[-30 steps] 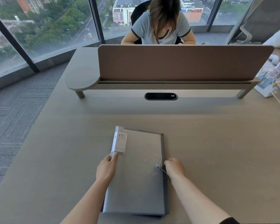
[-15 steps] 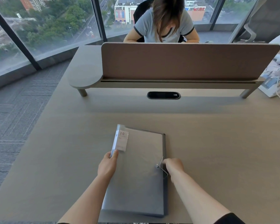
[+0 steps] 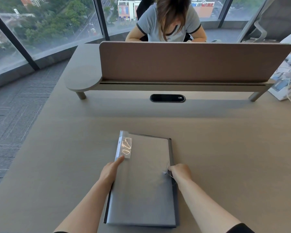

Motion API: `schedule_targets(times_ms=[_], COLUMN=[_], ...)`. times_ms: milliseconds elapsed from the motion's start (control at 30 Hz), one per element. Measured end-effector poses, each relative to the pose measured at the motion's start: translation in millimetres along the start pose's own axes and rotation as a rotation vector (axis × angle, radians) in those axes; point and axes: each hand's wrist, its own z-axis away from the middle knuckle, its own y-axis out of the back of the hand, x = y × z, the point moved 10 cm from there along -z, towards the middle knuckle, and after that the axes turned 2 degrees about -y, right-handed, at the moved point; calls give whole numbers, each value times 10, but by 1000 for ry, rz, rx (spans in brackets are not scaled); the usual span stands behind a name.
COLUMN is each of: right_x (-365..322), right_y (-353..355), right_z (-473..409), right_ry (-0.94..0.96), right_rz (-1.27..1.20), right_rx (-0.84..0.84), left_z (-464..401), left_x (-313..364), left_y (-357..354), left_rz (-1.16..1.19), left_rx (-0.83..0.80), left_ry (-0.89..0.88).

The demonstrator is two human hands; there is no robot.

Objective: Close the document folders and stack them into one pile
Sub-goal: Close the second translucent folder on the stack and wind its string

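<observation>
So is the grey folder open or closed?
Closed. The flat grey plastic folder lies on the beige desk with its cover down flat; the left hand and the right hand rest at its edges.

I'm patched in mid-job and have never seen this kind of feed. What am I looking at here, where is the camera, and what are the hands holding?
There is no machine: a person works with bare hands, and the single picture comes from a wide-angle camera on their head, looking forward and down. A flat grey document folder lies closed on the beige desk, with more grey edges showing beneath it, so it seems to top a pile. The left hand rests on the folder's left edge, a finger by the white label. The right hand pinches the thin closure string beside the small round button at the right edge. Beyond the brown divider panel another person sits.
</observation>
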Motion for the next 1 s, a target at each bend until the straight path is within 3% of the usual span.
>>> schedule_targets(times_ms=[267,767,1000], right_x=[130,-134,-519], right_y=[-12,175,-47], right_z=[-66,-185,-149], right_ry=[-99,41,99], right_rz=[-179,-200,-198], right_rx=[-84,-272,-320], left_z=[21,71,30], left_x=[-117,-121,205], left_y=[-135,-373,-62], left_rz=[90,180,240], left_rx=[-46,-3,13], left_ry=[79,68,12])
